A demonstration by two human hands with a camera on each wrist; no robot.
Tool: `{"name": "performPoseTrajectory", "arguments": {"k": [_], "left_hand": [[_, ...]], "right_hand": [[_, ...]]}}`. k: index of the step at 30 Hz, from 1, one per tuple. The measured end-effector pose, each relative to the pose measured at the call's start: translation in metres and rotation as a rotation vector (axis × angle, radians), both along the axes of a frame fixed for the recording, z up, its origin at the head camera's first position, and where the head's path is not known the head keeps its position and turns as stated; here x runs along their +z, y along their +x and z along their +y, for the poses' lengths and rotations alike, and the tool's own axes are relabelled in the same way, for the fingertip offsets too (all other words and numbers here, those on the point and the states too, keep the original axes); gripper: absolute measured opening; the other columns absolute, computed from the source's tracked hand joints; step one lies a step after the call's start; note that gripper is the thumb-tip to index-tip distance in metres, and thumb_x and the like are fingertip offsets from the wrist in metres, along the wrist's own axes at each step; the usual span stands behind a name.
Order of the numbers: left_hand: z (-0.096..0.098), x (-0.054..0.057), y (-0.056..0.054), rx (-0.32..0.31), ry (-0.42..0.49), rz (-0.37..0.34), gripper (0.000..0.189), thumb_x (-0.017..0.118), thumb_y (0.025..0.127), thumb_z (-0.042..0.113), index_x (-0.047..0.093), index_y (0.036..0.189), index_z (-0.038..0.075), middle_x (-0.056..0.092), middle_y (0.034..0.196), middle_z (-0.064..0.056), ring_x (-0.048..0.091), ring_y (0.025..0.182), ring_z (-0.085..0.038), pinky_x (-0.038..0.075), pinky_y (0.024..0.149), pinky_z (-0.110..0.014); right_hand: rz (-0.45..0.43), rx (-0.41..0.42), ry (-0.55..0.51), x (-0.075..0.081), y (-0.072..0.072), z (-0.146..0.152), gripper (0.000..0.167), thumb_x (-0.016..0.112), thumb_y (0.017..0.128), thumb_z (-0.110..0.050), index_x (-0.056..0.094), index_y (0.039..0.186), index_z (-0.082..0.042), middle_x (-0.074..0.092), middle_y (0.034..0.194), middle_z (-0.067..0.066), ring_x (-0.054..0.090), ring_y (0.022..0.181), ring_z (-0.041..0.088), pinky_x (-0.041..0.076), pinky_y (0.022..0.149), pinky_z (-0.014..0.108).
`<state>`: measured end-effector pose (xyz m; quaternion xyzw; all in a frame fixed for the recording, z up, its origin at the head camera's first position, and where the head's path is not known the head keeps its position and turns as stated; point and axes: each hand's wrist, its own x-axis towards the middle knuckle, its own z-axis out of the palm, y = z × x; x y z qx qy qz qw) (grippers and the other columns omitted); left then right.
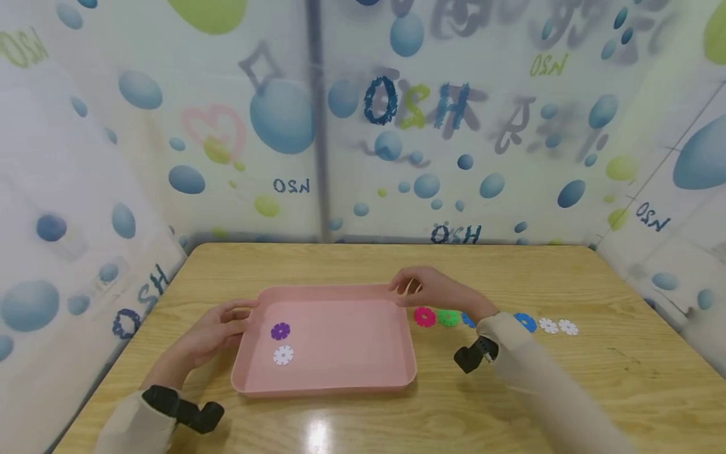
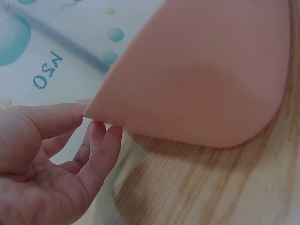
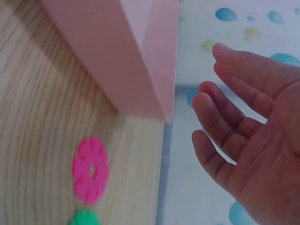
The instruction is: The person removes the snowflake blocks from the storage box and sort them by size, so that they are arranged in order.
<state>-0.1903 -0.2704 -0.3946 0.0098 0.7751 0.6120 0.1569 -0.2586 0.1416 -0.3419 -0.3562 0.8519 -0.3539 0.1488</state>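
A shallow pink tray (image 1: pixel 340 337) lies on the wooden table. Inside it, near the left side, are a purple snowflake disc (image 1: pixel 280 331) and a white snowflake disc (image 1: pixel 283 355). My left hand (image 1: pixel 218 331) holds the tray's left rim near the far corner; in the left wrist view its thumb and fingertips meet the pink edge. At the far right corner, my right hand (image 1: pixel 428 287) hovers with loosely bent fingers. The right wrist view shows a gap between those fingertips (image 3: pixel 202 101) and the tray wall, and nothing held.
Right of the tray runs a row of snowflake discs: pink (image 1: pixel 424 316), green (image 1: pixel 448 317), blue (image 1: pixel 525 322) and white (image 1: pixel 547 325) ones. My right forearm covers part of this row. A patterned curtain (image 1: pixel 351 157) encloses the table (image 1: pixel 317 261) at the back and sides.
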Motion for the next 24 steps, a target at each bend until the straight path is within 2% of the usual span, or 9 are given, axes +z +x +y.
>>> {"name": "performPoseTrajectory", "arguments": {"k": [3,7,12,17,24], "left_hand": [[0.000,0.001,-0.001,0.003,0.002,0.001,0.050,0.052,0.094,0.013,0.031,0.138,-0.002,0.031,0.135,-0.030,0.050,0.111,-0.027,0.046,0.091,-0.035],[0.000,0.001,-0.002,0.007,-0.001,-0.003,0.049,0.051,0.094,0.011,0.032,0.138,-0.001,0.031,0.136,-0.030,0.049,0.112,-0.028,0.046,0.091,-0.035],[0.000,0.000,-0.001,0.005,-0.003,-0.005,0.050,0.051,0.094,0.013,0.032,0.138,-0.001,0.031,0.135,-0.030,0.049,0.112,-0.028,0.046,0.091,-0.035],[0.000,0.000,-0.001,0.000,-0.003,0.003,0.049,0.051,0.094,0.013,0.032,0.138,-0.001,0.030,0.136,-0.030,0.048,0.113,-0.029,0.045,0.092,-0.035],[0.000,0.001,-0.001,0.005,-0.010,0.002,0.050,0.051,0.095,0.014,0.032,0.138,-0.001,0.031,0.136,-0.030,0.050,0.112,-0.028,0.046,0.091,-0.035]], "right_hand": [[-0.030,0.023,-0.010,0.002,0.000,-0.017,0.031,0.064,0.087,-0.018,0.060,0.112,-0.002,0.060,0.103,0.012,0.055,0.089,0.018,0.050,0.076,0.030],[-0.066,0.044,-0.001,0.000,-0.003,-0.040,0.029,0.065,0.085,-0.016,0.060,0.111,-0.003,0.060,0.098,0.007,0.055,0.088,0.018,0.050,0.074,0.028],[-0.071,0.081,0.074,0.001,-0.006,-0.068,0.028,0.067,0.084,-0.017,0.062,0.110,-0.007,0.059,0.092,-0.001,0.055,0.086,0.014,0.049,0.075,0.026],[-0.069,0.164,0.153,0.005,-0.006,-0.093,0.032,0.068,0.083,-0.020,0.062,0.112,-0.007,0.060,0.093,-0.002,0.054,0.087,0.012,0.047,0.075,0.024],[-0.163,0.215,0.228,-0.003,-0.003,-0.125,0.031,0.069,0.082,-0.022,0.063,0.111,-0.013,0.059,0.093,-0.003,0.053,0.086,0.011,0.047,0.073,0.022]]}}
